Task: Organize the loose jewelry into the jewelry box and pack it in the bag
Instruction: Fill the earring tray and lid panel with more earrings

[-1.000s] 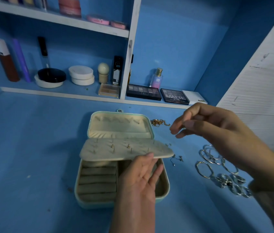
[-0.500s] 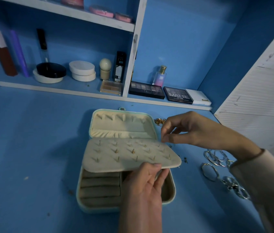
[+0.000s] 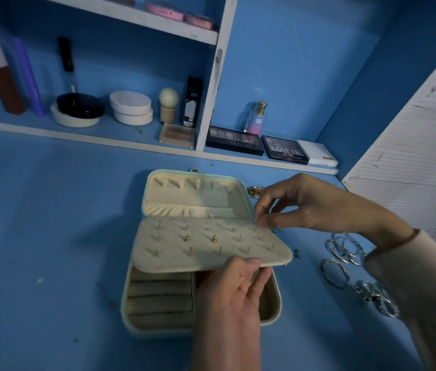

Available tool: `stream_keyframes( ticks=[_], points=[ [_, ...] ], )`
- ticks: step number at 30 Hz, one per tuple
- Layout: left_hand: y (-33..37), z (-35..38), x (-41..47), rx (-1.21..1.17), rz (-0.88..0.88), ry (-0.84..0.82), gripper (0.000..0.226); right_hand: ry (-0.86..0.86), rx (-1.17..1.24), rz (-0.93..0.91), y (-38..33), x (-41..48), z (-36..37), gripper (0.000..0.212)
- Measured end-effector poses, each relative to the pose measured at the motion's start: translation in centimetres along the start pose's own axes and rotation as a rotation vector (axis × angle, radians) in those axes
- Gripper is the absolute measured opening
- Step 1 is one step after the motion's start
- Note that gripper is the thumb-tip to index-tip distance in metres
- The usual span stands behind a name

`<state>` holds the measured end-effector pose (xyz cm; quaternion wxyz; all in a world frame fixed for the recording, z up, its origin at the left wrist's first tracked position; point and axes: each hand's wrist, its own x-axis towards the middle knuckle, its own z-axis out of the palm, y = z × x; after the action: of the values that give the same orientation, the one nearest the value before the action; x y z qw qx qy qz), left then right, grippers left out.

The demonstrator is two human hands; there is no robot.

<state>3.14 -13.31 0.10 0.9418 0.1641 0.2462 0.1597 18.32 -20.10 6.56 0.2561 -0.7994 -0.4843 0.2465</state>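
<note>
The left hand (image 3: pixel 231 295) is gripping the earring panel (image 3: pixel 206 242) front edge above the jewelry box (image 3: pixel 158 303); right hand (image 3: pixel 313 207) fingers (image 3: pixel 262 219) are pinching together at panel's far corner, contents unclear.

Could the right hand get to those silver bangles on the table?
Probably yes: the silver bangles lie uncovered beside the wrist of the right hand, though it is busy pinching at the corner of the earring panel.

"MATTE" stands in white on the black palette (image 3: pixel 285 150), beyond the right hand (image 3: pixel 316 204). "SB" marks the pink bottle (image 3: pixel 257 118), behind and left of that palette.
</note>
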Motion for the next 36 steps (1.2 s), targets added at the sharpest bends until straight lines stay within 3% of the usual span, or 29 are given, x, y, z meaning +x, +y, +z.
stream_keyframes(
  ticks=[13, 24, 36],
  points=[
    [0.0, -0.1, 0.1, -0.007, 0.007, -0.016, 0.040, -0.026, -0.012, -0.008, -0.1, 0.2, -0.2, 0.011],
    [-0.1, 0.1, 0.2, -0.014, 0.009, 0.025, 0.033, -0.034, -0.197, -0.083, -0.5, 0.4, 0.3, 0.009],
    [-0.2, 0.2, 0.1, -0.024, 0.024, 0.022, 0.034, -0.191, -0.212, -0.047, -1.3, 1.7, -1.0, 0.016]
  ],
)
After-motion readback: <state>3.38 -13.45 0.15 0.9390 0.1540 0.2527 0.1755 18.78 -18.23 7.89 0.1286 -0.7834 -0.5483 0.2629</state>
